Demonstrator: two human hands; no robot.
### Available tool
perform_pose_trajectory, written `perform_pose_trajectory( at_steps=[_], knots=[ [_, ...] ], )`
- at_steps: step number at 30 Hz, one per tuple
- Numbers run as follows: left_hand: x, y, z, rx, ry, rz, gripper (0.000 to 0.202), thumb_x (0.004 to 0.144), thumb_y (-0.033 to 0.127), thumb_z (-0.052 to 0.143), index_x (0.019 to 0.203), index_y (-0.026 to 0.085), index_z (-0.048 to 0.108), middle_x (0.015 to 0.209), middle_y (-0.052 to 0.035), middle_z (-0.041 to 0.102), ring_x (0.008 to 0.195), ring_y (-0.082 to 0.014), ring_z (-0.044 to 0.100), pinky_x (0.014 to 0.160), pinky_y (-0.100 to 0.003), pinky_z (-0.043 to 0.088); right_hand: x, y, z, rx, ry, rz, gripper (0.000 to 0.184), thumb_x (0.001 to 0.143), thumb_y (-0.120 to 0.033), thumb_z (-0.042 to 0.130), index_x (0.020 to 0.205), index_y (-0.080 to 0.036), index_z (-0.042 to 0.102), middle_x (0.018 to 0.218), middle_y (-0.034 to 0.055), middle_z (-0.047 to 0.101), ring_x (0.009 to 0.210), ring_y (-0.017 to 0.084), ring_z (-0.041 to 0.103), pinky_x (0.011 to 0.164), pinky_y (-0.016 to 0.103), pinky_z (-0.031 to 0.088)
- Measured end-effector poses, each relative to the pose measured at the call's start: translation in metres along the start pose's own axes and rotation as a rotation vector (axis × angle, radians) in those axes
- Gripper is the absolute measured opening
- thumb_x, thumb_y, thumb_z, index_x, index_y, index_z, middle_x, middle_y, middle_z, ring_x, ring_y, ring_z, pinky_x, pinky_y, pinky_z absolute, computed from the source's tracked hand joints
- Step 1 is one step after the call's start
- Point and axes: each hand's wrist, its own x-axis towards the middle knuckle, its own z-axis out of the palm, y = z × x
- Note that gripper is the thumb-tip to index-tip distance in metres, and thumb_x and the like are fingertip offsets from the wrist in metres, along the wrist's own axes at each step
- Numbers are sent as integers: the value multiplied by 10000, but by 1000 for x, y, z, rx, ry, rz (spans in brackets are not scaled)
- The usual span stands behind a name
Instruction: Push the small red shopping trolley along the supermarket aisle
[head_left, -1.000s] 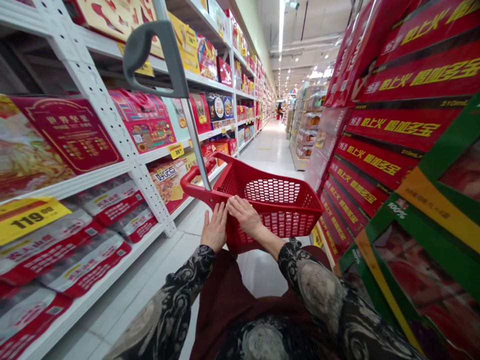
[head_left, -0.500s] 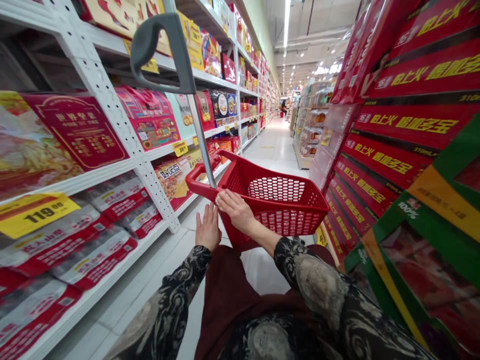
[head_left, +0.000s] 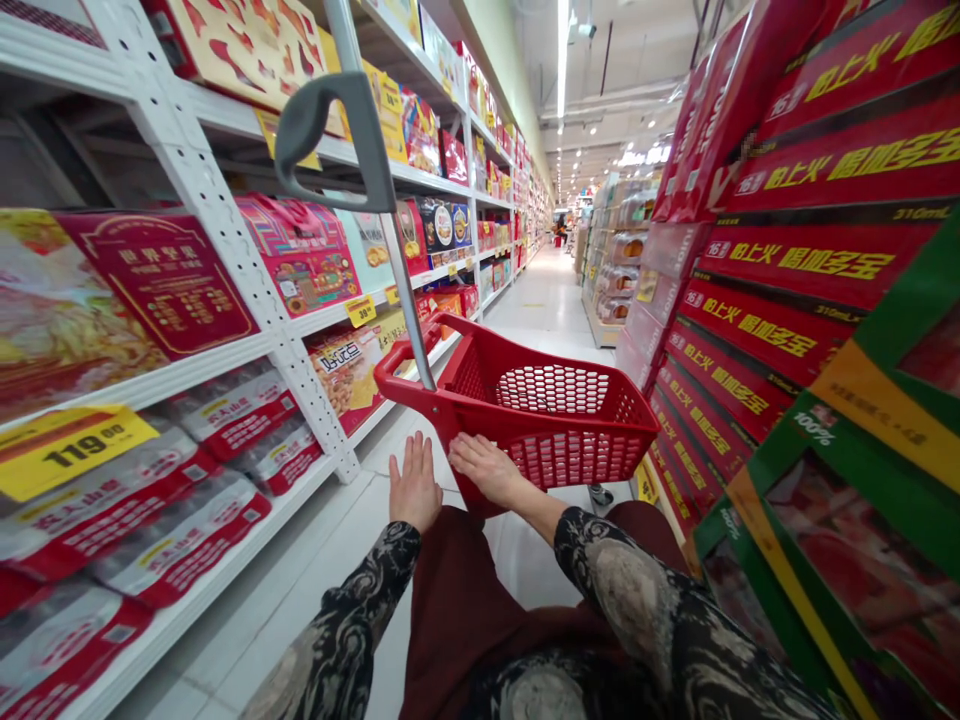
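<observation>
A red plastic shopping basket [head_left: 570,400] on wheels stands in the aisle in front of me, empty, with a tall metal pull rod ending in a grey handle [head_left: 330,140]. My left hand [head_left: 412,485] hovers open, fingers stretched out, just short of the basket's near left corner. My right hand [head_left: 487,465] lies flat and open against the basket's near wall, below the rim. Neither hand holds anything. Patterned sleeves cover both forearms.
White shelving [head_left: 225,240] with red gift boxes and yellow price tags [head_left: 64,450] runs along the left. Stacked red drink cartons [head_left: 772,270] and green boxes [head_left: 862,460] wall the right. The tiled aisle [head_left: 547,290] stretches ahead, with a person far off.
My right hand slid from the basket's rim down onto its near wall. My left hand came off the basket and now hovers beside it.
</observation>
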Motion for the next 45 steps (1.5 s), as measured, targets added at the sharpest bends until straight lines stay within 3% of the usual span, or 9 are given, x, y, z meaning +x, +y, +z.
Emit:
perform_pose_trajectory(
  at_steps=[5,9,17,22,25,28,33,38,45],
  knots=[
    [10,14,-10,-15,23,71,744,676,160,443,1384,49,243,1478,-171,202,1375,-271,158,1082,-543,180,35,16,-31,-15,189,125,373,909,-135,398,1266,-182,496,1367,65,446,1342,185,252,1087,396,286],
    [17,26,-13,-24,42,143,746,676,153,424,1391,60,234,1479,-153,204,1379,-259,148,1087,-541,166,41,26,-34,-47,187,163,367,915,-148,394,1265,-170,500,1366,66,446,1334,195,272,1082,395,295],
    [20,35,-10,-10,11,197,715,673,130,409,1372,47,285,1475,-141,218,1371,-253,182,1096,-527,157,-15,39,-15,-76,151,165,392,901,-96,392,1270,-179,494,1359,54,456,1335,194,267,1076,407,313],
    [16,55,-5,-36,-35,260,712,672,124,412,1370,46,296,1476,-135,221,1371,-254,182,1100,-507,165,-57,48,-13,-75,122,178,370,882,-80,419,1221,-167,541,1307,80,511,1319,197,304,1045,422,355],
    [21,73,-8,-63,-35,267,693,691,137,411,1368,40,298,1473,-144,228,1370,-258,185,1100,-507,163,-59,48,-22,-66,184,219,366,892,-107,416,1235,-163,531,1310,85,507,1328,192,284,1058,413,340],
    [30,85,-16,-81,-19,278,695,701,153,417,1374,41,283,1472,-150,229,1373,-254,175,1102,-510,143,-41,48,-33,-51,255,288,385,906,-138,416,1282,-178,485,1355,75,456,1344,173,243,1089,401,292],
    [41,88,-22,-71,-6,271,697,700,150,408,1376,43,278,1474,-135,224,1372,-253,177,1100,-521,134,-29,53,-33,-69,264,310,393,903,-109,405,1284,-166,481,1355,67,459,1350,171,227,1090,390,291],
    [32,92,-15,-38,-54,299,660,712,127,383,1363,42,314,1471,-129,231,1369,-251,189,1104,-510,142,-62,56,-25,-96,175,287,395,893,-89,413,1269,-175,494,1364,71,445,1344,185,245,1073,412,313],
    [25,120,-10,-78,-122,356,639,738,154,381,1368,70,317,1479,-115,212,1373,-241,179,1111,-496,130,-116,59,-21,-105,94,321,394,870,-60,411,1225,-170,540,1279,104,535,1302,194,340,1024,432,374]
  ],
)
